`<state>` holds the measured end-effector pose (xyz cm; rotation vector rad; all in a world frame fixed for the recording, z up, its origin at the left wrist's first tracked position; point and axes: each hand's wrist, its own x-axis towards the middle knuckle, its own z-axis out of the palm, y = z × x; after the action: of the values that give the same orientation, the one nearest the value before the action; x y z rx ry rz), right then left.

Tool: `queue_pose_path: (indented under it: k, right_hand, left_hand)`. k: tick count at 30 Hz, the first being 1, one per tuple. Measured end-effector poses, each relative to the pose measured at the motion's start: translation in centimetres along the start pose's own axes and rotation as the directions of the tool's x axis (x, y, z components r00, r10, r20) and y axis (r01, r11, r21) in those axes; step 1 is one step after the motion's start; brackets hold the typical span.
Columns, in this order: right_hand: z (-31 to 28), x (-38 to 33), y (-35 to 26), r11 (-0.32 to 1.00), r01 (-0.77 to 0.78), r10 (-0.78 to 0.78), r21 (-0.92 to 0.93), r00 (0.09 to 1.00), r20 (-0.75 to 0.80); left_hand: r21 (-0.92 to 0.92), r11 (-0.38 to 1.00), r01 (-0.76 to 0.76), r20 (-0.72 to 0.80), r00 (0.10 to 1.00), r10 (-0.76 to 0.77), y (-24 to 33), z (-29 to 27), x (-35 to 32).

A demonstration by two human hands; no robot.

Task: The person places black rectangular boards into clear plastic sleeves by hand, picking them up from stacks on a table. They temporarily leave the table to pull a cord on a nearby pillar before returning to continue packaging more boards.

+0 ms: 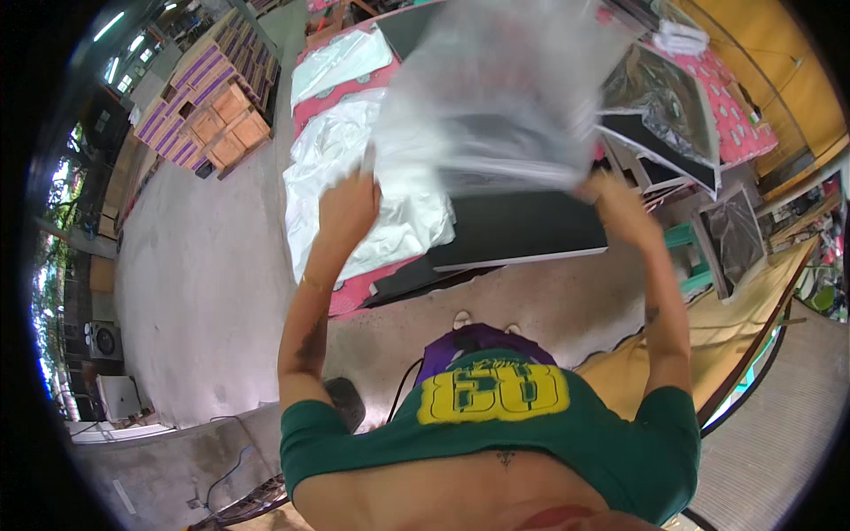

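Note:
Between my two raised hands stretches a clear plastic bag [505, 97], blurred by motion. My left hand [350, 208] is closed on its left edge, above a heap of white plastic sheeting [403, 226]. On the right, my right hand [617, 205] grips the bag's other lower corner. Below and partly behind the bag lies a flat black panel [527, 228] with a pale front edge, at the near side of a table covered in pink patterned cloth [354, 288]. Whether anything is inside the bag cannot be made out.
Plastic-wrapped dark panels [664, 106] lie at the table's right. Another wrapped panel [733, 239] leans near a green stool [691, 257]. Stacked cartons [208, 88] stand far left beyond a concrete floor [195, 239]. Yellow tarp [735, 345] hangs at right.

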<state>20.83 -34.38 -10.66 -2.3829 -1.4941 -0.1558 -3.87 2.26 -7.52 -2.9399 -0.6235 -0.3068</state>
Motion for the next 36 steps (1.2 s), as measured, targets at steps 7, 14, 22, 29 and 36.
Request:
queue_pose_path:
  k: [7, 14, 22, 29, 36]
  right_hand:
    - [-9.1, -3.9, -3.0, 0.85, -0.127, 0.098, 0.511, 0.992, 0.083]
    - [-8.4, -4.9, 2.4, -0.364, 0.093, 0.31, 0.927, 0.95, 0.026]
    - [-9.9, -3.3, 4.3, 0.605, -0.198, -0.333, 0.771, 0.817, 0.471]
    - [-9.0, -4.2, 5.1, -0.573, -0.009, -0.016, 0.82, 1.0, 0.0]
    - [-11.0, -3.0, 1.2, -0.038, -0.129, -0.234, 0.991, 0.965, 0.117]
  left_hand:
    - [-0.621, 0.699, -0.355, -0.133, 0.926, 0.352, 2.0, -6.4, -4.6]
    - [-0.762, 0.577, -0.294, 0.362, 0.544, 0.757, 10.3, -9.3, -4.0]
    - [-0.577, -0.737, 0.352, -0.163, 0.834, 0.527, 7.5, -7.9, -1.5]
    - [-0.921, 0.291, 0.26, 0.383, 0.739, 0.554, 10.5, -4.3, -0.8]
    - [-0.98, 0.115, 0.162, 0.194, 0.906, 0.377, 9.5, -0.7, 0.6]
